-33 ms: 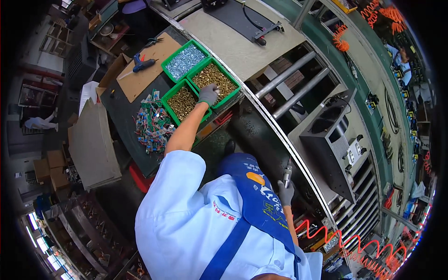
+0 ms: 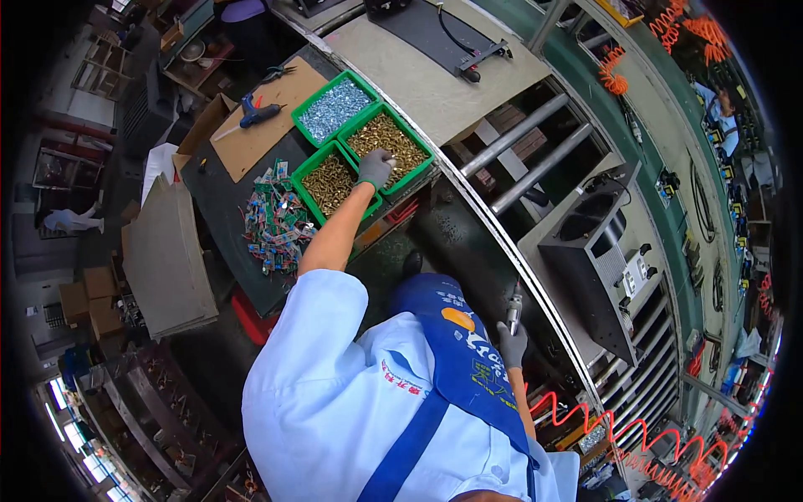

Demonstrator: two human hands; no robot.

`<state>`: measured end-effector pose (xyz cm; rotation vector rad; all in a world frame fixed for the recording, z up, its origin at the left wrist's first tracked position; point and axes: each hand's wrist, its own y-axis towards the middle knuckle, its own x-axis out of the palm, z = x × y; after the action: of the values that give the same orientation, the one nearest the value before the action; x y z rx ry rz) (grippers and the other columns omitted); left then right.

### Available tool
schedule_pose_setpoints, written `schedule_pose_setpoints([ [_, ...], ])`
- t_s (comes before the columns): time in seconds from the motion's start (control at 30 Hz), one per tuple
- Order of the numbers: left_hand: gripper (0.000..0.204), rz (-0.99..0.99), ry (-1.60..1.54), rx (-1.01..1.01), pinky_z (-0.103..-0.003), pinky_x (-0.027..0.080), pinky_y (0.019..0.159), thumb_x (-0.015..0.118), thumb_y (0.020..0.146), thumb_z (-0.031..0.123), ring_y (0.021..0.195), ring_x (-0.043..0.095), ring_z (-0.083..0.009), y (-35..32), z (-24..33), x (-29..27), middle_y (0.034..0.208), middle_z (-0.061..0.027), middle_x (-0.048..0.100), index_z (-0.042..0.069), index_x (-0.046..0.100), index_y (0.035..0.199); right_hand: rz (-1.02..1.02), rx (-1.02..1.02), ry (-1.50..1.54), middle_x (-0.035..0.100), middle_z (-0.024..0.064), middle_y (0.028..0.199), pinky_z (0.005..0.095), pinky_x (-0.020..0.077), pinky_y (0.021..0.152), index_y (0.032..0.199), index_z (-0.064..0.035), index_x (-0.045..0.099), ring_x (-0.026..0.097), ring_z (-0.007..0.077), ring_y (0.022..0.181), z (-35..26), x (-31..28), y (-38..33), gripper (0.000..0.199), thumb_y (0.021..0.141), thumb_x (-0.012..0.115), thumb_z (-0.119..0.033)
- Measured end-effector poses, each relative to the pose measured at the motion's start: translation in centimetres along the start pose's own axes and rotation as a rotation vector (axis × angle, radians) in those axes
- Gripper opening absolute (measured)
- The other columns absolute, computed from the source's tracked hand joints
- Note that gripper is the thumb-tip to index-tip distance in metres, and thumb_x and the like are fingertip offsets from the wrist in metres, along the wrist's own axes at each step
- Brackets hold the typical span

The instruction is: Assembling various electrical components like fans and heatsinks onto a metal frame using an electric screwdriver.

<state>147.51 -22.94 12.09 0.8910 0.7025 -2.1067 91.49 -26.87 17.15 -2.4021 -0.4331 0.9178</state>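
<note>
My left hand (image 2: 376,167), in a grey glove, reaches over the near side of a green bin (image 2: 421,170) full of small brass-coloured screws (image 2: 381,135). Its fingers are bent together at the screws; what they pinch is too small to make out. Beside it is a second green bin with more brass-coloured screws (image 2: 328,182), and behind that a third with silvery small fasteners (image 2: 335,110). My right hand (image 2: 513,345), also gloved, is low on the right, closed round a metal air screwdriver (image 2: 514,311) with its bit pointing away from me.
Left of the bins lie a heap of small wired parts (image 2: 278,222) and a blue power tool (image 2: 258,111) on cardboard (image 2: 242,155). A black cabinet (image 2: 590,247) stands on the roller conveyor (image 2: 523,125) at right. A red coiled hose (image 2: 623,431) runs at lower right.
</note>
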Motion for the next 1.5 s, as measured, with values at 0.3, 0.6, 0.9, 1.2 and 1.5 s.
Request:
schedule_pose_setpoints([
  [0.3,0.024,-0.427,-1.329,-0.066,-0.025,0.05,0.064,0.059,0.095,0.013,0.08,0.059,-0.0124,-7.7,2.4,-0.8,0.09,-0.004,0.062,0.001,0.058,0.116,-0.247,-0.347,-0.133,0.063,0.0061,0.079,0.0303,0.0475,0.069,0.103,0.0011,0.062,0.056,0.0127,0.071,-14.1,4.3,-2.3,0.035,0.078,0.075,-0.02],
  [0.6,0.019,-0.546,-1.724,-0.348,-0.019,0.045,0.052,0.062,0.095,0.028,0.068,0.058,-0.0081,-17.1,4.7,-2.6,0.082,-0.0007,0.06,0.009,0.061,0.1,-0.51,-0.505,-0.262,0.067,0.009,0.084,0.0295,0.0496,0.072,0.107,0.0013,0.062,0.06,0.0114,0.076,-21.9,9.2,-5.9,0.04,0.077,0.077,-0.02],
  [0.9,0.026,-0.498,-1.36,-0.288,-0.02,0.04,0.043,0.067,0.092,0.029,0.055,0.059,-0.0077,-17.3,2.4,-6.8,0.074,-0.0033,0.067,0.004,0.069,0.092,-0.598,-0.505,-0.361,0.068,0.0111,0.084,0.0291,0.0506,0.07,0.107,0.0015,0.062,0.062,0.0121,0.075,-23.4,9.9,-6.9,0.042,0.076,0.078,-0.021],
  [1.2,0.031,-0.6,-1.036,-0.267,-0.021,0.038,0.043,0.063,0.092,0.036,0.051,0.052,-0.0051,-17.1,2.9,-8.8,0.068,0.001,0.061,0.008,0.065,0.081,-0.583,-0.527,-0.389,0.069,0.0115,0.082,0.03,0.0514,0.07,0.106,0.0016,0.062,0.065,0.0143,0.074,-23.8,10.3,-7.5,0.039,0.076,0.077,-0.02],
  [1.5,0.032,0.74,-0.78,-0.666,-0.038,0.045,0.06,0.064,0.088,0.035,0.06,0.057,-0.0187,-18.0,-14.1,-7.1,0.065,-0.008,0.064,0.005,0.07,0.079,-0.464,-0.451,-0.301,0.066,0.0074,0.082,0.0284,0.0486,0.069,0.105,0.0022,0.063,0.058,0.0114,0.073,-23.1,10.5,-7.8,0.036,0.078,0.076,-0.018],
])
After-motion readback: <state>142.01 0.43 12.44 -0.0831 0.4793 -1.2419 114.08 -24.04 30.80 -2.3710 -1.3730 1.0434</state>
